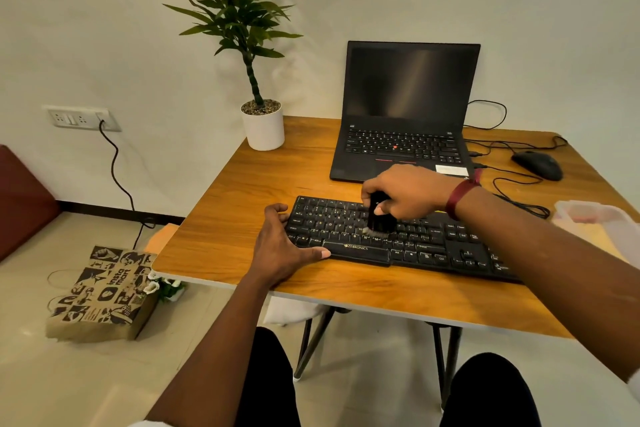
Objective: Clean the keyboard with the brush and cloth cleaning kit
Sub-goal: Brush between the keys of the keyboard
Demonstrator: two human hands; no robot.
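Observation:
A black keyboard [426,246] lies across the near middle of the wooden table [242,204]. My right hand [405,191] grips a black brush [379,218] held upright, its pale bristles touching the keys around the middle letter rows. My left hand [280,250] rests at the keyboard's left end, fingers on its far-left edge and thumb along its front edge, steadying it. No cloth can be clearly made out.
An open black laptop [405,121] stands behind the keyboard, a black mouse [538,165] and cables to its right. A potted plant [261,121] sits at the table's back left corner. A clear plastic item [599,222] lies at the right edge. A paper bag [100,291] stands on the floor.

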